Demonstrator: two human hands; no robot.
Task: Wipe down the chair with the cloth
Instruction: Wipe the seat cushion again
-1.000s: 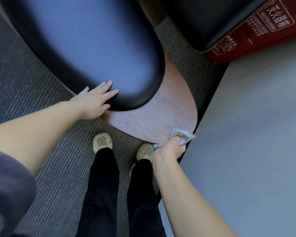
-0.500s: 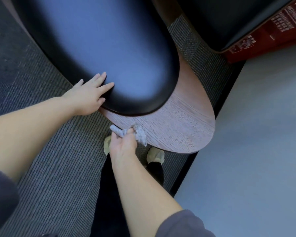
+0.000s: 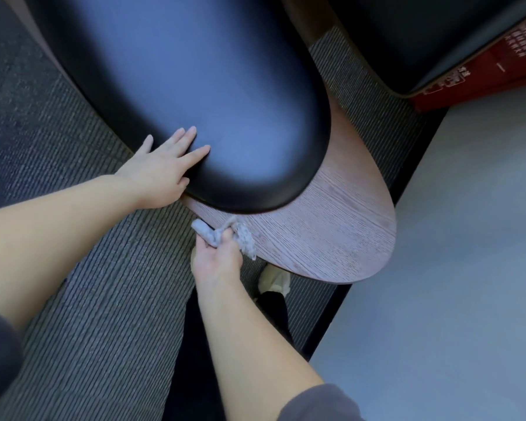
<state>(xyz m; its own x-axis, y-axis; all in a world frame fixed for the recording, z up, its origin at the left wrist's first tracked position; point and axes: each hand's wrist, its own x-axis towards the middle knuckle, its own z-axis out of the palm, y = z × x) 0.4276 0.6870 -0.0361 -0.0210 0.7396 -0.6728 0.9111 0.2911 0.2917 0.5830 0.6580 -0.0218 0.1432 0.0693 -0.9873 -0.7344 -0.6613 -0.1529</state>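
Observation:
The chair has a long black padded cushion [image 3: 201,86] on a brown wood-grain base [image 3: 331,235] with a rounded end. My left hand [image 3: 164,168] lies flat and open on the cushion's near left edge, fingers spread. My right hand [image 3: 217,256] grips a crumpled grey cloth [image 3: 225,235] and presses it on the near edge of the wooden base, just below the cushion's rounded end. Part of the cloth hangs over the rim.
Grey ribbed carpet [image 3: 110,299] covers the floor at left. A smooth pale floor [image 3: 453,268] lies at right behind a dark strip. A second black seat [image 3: 422,34] and a red box [image 3: 498,68] stand at the top right. My shoe [image 3: 274,281] shows under the base.
My right hand slid the cloth along the wooden base's near edge, from its rounded right end to the left below the cushion. The left hand stayed on the cushion.

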